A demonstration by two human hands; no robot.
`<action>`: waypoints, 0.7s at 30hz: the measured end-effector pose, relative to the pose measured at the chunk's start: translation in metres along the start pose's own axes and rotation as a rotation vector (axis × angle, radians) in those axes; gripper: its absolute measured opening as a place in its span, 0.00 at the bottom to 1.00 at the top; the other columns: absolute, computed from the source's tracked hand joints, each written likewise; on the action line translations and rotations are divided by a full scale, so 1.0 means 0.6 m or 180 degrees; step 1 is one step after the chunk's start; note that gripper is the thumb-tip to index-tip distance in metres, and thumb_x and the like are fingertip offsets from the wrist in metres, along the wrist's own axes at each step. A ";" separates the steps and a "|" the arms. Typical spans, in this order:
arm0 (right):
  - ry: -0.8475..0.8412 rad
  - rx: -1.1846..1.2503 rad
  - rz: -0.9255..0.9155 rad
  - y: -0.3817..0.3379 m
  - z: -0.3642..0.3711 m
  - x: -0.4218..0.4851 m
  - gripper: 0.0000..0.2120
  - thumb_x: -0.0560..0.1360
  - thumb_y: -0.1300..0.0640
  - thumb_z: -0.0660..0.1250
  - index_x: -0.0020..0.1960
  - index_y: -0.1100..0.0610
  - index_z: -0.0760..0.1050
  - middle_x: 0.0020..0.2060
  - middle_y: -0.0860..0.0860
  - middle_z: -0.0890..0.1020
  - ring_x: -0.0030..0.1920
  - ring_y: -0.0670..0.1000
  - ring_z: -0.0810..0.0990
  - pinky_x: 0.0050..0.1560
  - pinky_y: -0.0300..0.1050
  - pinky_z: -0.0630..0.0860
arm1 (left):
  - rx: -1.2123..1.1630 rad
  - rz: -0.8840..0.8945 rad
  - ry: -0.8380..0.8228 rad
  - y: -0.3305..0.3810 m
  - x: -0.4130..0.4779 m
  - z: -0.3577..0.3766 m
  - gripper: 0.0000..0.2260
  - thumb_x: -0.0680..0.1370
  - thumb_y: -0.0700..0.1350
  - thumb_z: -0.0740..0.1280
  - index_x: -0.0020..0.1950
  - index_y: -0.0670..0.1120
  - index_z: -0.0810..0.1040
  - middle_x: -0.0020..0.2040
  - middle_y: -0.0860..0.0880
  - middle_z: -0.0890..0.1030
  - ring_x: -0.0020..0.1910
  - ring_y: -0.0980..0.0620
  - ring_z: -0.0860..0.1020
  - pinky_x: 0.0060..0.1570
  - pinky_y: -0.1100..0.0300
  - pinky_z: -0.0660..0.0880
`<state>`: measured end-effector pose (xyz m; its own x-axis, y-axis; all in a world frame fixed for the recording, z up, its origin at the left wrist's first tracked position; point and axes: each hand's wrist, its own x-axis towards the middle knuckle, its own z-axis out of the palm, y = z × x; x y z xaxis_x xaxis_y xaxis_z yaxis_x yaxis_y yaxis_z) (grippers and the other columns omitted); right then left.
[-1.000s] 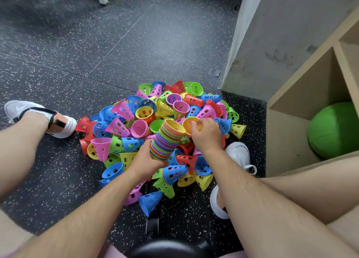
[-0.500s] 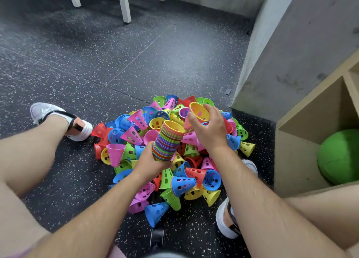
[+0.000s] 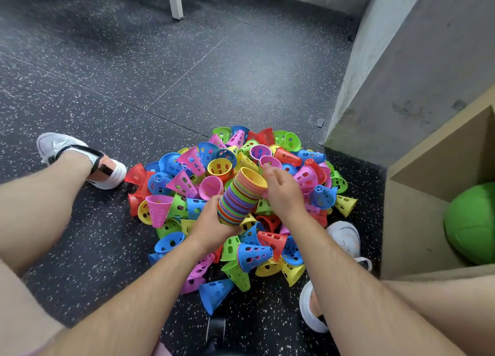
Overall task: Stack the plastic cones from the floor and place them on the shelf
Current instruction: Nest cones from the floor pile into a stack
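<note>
Fingers (image 3: 215, 203) of left hand (image 3: 210, 223) clamped round the lower end of the cone stack (image 3: 242, 195), tilted over the loose cone pile (image 3: 192, 184) on the floor (image 3: 241, 74). Right hand (image 3: 282, 192) beside the stack's yellow top rim, fingers loose and apart, nothing held; contact unclear. Shelf (image 3: 417, 216) on the right, green ball (image 3: 471, 221) inside.

No readable text, labels, brands or numbers anywhere in view.

Base of stack (image 3: 241, 195) inside left hand (image 3: 211, 223)
</note>
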<state>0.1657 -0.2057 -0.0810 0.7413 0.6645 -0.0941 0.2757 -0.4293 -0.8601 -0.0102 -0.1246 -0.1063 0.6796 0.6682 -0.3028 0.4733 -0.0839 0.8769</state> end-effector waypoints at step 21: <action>0.0308 -0.0868 0.0824 0.095 0.028 0.058 0.11 0.81 0.51 0.61 0.56 0.55 0.78 0.55 0.53 0.77 0.57 0.56 0.76 0.56 0.53 0.76 | 0.0006 -0.0049 0.0014 -0.022 0.025 0.007 0.24 0.69 0.34 0.79 0.52 0.54 0.71 0.44 0.51 0.80 0.35 0.64 0.79 0.32 0.72 0.72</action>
<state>0.1970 -0.1967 -0.1420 0.8584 0.4577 -0.2315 0.2149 -0.7308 -0.6479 -0.0038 -0.1168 -0.1239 0.6699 0.6725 -0.3146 0.4846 -0.0750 0.8715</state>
